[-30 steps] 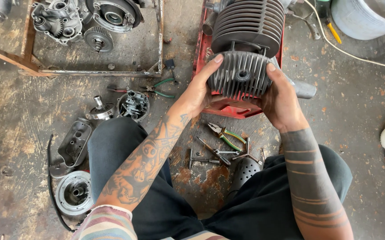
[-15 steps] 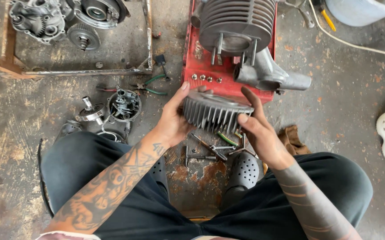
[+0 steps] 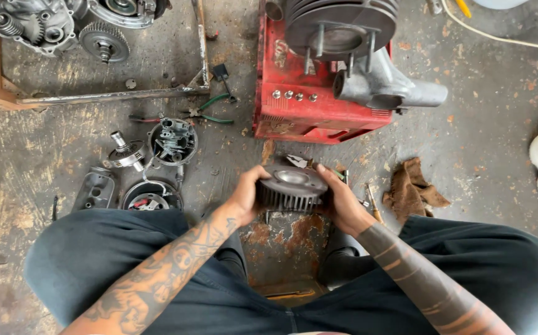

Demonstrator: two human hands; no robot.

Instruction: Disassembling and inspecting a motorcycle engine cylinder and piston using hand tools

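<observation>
Both hands, left [image 3: 244,195] and right [image 3: 338,201], clasp the finned cylinder head [image 3: 292,189] by its sides, cavity upward as if for inspection, above the knees, near the red box [image 3: 294,105].

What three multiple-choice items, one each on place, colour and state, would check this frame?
1. Where is the finned cylinder head?
A. on the box
B. between both hands, above the knees
C. in the wooden frame

2. What colour is the metal box under the finned cylinder?
A. red
B. blue
C. white

3. How is the head held?
A. left hand only
B. lying untouched
C. both hands grip it

Answers: B, it sits between the left hand and right hand; A, its sides are red; C, fingers wrap both edges.
</observation>
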